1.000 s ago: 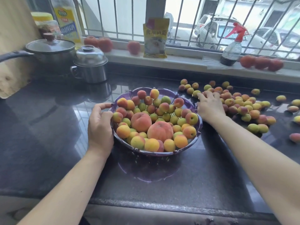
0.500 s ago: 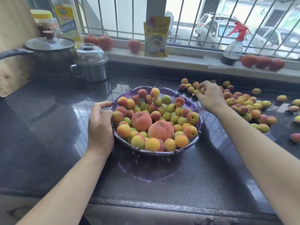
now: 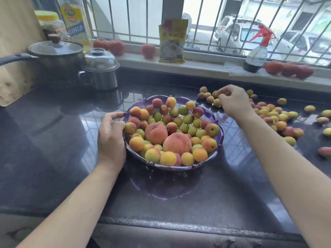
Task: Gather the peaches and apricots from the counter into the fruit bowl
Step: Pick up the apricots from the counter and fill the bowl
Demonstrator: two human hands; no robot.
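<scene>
A purple fruit bowl [image 3: 170,168] stands mid-counter, heaped with apricots and two large peaches [image 3: 155,133] [image 3: 177,144]. My left hand [image 3: 111,138] grips the bowl's left rim, thumb over the edge. Behind and to the right of the bowl, my right hand [image 3: 234,102] hovers over the loose apricots [image 3: 272,115] on the dark counter. Its fingers are curled around small apricots, one of which peeks out at the fingertips [image 3: 215,94]. More apricots lie scattered toward the right edge [image 3: 322,119].
A lidded steel pot [image 3: 100,68] and a glass-lidded pan [image 3: 55,51] stand at the back left. On the windowsill are an oil bottle [image 3: 75,20], a yellow packet [image 3: 172,42], a spray bottle [image 3: 256,54] and red fruits [image 3: 288,69]. The counter's front edge [image 3: 179,224] runs below the bowl.
My right hand lifted off the bowl's right rim, moved back and right over the loose apricots, and curled its fingers around some. The left hand and the bowl stayed put.
</scene>
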